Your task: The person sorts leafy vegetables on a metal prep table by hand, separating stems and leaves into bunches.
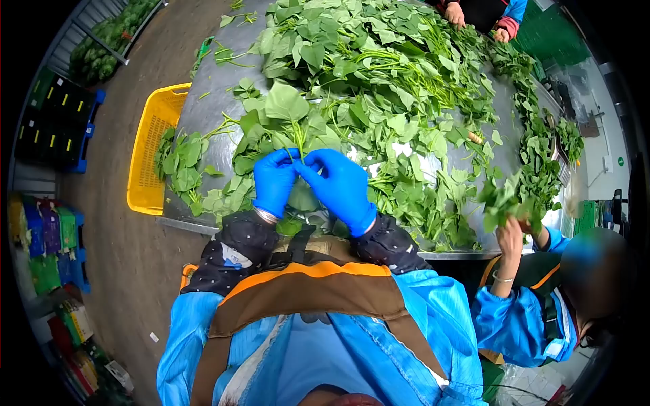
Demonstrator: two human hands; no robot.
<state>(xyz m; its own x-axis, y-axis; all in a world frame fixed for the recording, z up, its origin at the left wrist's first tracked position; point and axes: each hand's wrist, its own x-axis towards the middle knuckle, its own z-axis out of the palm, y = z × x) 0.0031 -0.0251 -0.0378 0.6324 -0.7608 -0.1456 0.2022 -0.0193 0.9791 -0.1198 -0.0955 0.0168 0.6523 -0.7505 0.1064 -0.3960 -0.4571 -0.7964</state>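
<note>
My left hand (273, 184), in a blue glove, pinches the lower stems of a leafy green sprig (287, 105). Close against it, my right hand (340, 188), gloved in the same blue, has its thumb and fingers closed on those stems too. Broad green leaves stand up above my fingertips. Beyond both hands, a big heap of leafy greens (379, 64) with long pale stems spreads over the metal table (227, 81). Some smaller bunches (186, 169) lie at the table's left corner, left of my hands.
A yellow plastic crate (145, 169) stands against the table's left side. On the right, a co-worker's hand (509, 238) lifts a bunch of greens. Another person's hands (455, 15) work at the far edge. Stacked dark crates (57, 118) stand across the floor at left.
</note>
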